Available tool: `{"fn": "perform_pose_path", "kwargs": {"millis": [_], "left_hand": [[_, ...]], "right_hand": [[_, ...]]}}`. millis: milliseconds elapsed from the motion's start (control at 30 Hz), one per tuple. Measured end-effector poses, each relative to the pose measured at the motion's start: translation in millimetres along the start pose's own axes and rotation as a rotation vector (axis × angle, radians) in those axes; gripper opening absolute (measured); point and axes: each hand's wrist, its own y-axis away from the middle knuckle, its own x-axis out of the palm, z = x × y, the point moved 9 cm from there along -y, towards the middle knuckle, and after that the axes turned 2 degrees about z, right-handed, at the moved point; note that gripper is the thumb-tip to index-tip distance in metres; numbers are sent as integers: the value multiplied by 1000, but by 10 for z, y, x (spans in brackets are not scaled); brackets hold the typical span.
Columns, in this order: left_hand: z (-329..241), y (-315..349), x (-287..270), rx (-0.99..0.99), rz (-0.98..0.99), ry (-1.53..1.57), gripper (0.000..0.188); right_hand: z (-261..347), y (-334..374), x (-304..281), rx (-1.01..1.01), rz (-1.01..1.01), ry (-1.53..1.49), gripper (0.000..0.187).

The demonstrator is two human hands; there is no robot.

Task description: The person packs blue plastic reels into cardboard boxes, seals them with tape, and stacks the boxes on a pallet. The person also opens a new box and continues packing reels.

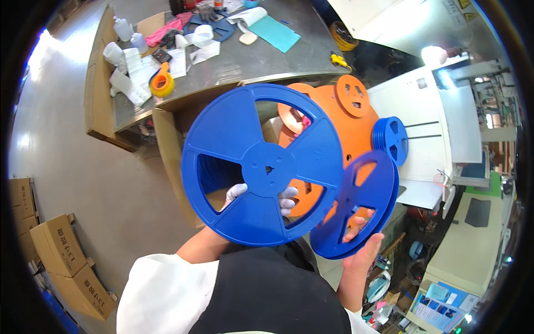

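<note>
A large blue plastic reel [253, 161] faces me in the middle, with wide openings around its hub. My left hand [236, 193], with white covering on its fingertips, is closed around a lower spoke; fingertips show through the openings on both sides. A second blue reel [356, 197] stands tilted to the right, its rim close to or overlapping the first. My right hand [362, 239] is closed on its lower right part, fingers reaching through an opening and thumb at the outer rim. Behind the large reel, more stacked blue reels [214, 173] show through an opening.
An open cardboard box [169, 147] stands behind the large reel. Beyond it is a metal table [245, 61] with orange tape [162, 83], bottles and cloths. An orange disc plate [347, 131] and a blue reel stack [391, 140] sit at the right machine. Cartons [61, 245] stand left.
</note>
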Motion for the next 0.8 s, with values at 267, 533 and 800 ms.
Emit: {"fn": "perform_pose_path", "kwargs": {"millis": [267, 533, 800], "left_hand": [[14, -83, 77, -72, 181, 109, 82], [-114, -165, 31, -88, 249, 269, 82], [-470, -8, -124, 152, -25, -88, 87]], "right_hand": [[-42, 138, -470, 147, -318, 204, 59], [-140, 200, -958, 190, -468, -9, 62], [-275, 88, -1152, 171, -262, -369, 60]]}}
